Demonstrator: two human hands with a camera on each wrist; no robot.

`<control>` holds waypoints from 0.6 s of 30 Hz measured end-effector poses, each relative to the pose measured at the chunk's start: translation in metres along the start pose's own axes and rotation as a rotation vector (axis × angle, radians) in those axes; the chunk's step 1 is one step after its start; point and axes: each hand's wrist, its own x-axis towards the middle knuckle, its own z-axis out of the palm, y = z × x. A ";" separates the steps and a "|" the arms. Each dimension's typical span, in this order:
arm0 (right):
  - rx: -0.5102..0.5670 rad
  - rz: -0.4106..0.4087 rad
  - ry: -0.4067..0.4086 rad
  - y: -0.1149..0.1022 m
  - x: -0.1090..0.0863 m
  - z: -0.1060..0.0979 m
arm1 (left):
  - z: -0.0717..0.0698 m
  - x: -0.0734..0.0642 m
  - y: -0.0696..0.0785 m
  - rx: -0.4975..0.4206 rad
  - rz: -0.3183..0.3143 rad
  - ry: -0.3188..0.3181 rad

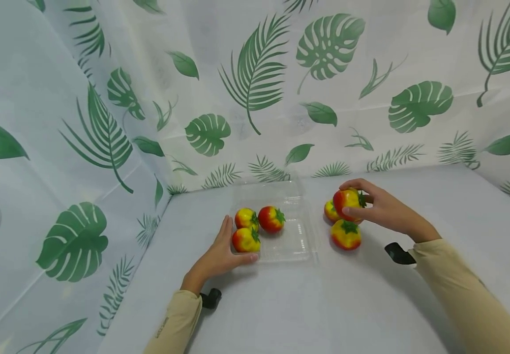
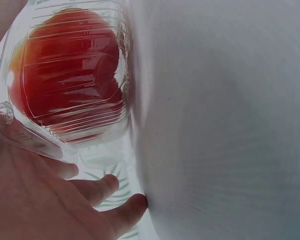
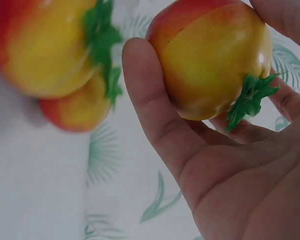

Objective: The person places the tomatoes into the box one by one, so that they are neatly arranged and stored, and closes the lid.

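In the head view a clear plastic clamshell box [image 1: 286,241] holds 3 red-and-yellow fruits with green leafy tops; one fruit [image 1: 271,219] is right of the other two. My left hand [image 1: 219,253] rests at the box's near left corner, thumb along the front and fingers straight along the left side. The left wrist view shows a red fruit [image 2: 72,70] through the ribbed box wall. My right hand [image 1: 380,209] holds another such fruit [image 3: 215,60] between thumb and fingers, raised above the loose fruits. Its green top faces my palm.
Loose on the table [image 1: 294,305], right of the box, are a front fruit [image 1: 345,236] and another fruit [image 1: 330,211] partly hidden behind the raised one. The box's clear lid [image 1: 267,191] lies folded back toward a leaf-print curtain [image 1: 277,113].
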 end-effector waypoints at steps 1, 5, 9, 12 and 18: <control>-0.007 -0.004 0.000 -0.002 0.002 0.002 | 0.000 0.000 -0.001 0.001 0.000 0.000; -0.014 -0.018 -0.006 -0.012 0.011 0.012 | 0.001 -0.001 -0.001 0.006 -0.008 -0.002; 0.010 -0.017 -0.036 -0.023 0.023 0.024 | 0.000 -0.001 -0.001 0.021 -0.020 -0.005; 0.028 -0.015 -0.063 -0.032 0.031 0.034 | -0.002 -0.002 0.000 0.023 -0.017 -0.002; 0.007 -0.107 -0.088 -0.043 0.042 0.063 | -0.003 -0.004 0.002 0.001 0.001 -0.008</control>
